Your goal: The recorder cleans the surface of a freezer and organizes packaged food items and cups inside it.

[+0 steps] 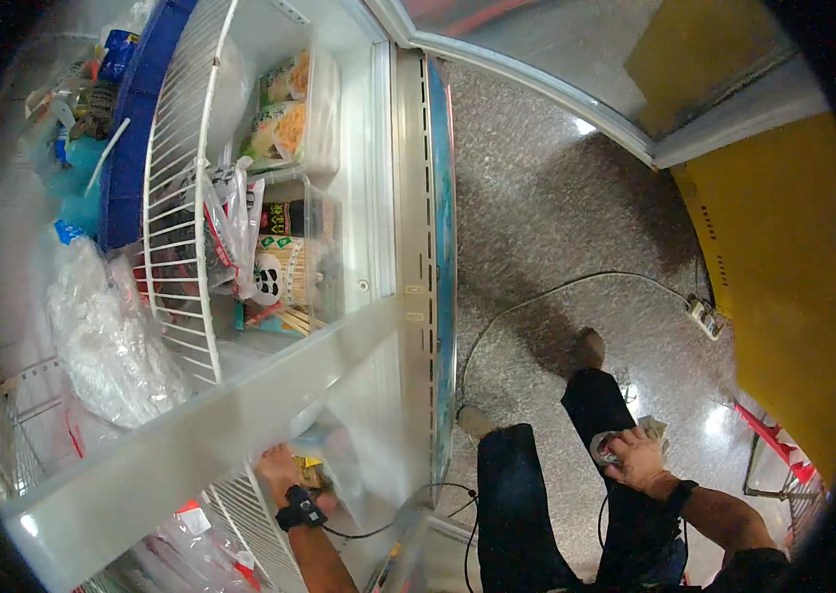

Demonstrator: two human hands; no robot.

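My left hand reaches into the lower part of a glass-door display cooler, beside a white wire shelf. Its fingertips are partly hidden by the cooler's pale post, so its grip is unclear. Close to that wrist lies a yellow packet, partly covered. My right hand, held over my right thigh, is closed around a small crumpled packet; pale, shiny parts of it stick out on both sides of the fingers.
On the cooler's floor stand clear plastic bins with packs and bundled chopsticks. Bagged goods and a blue crate sit on the shelf. The open glass door spans the upper right. A white cord crosses the floor to a power strip.
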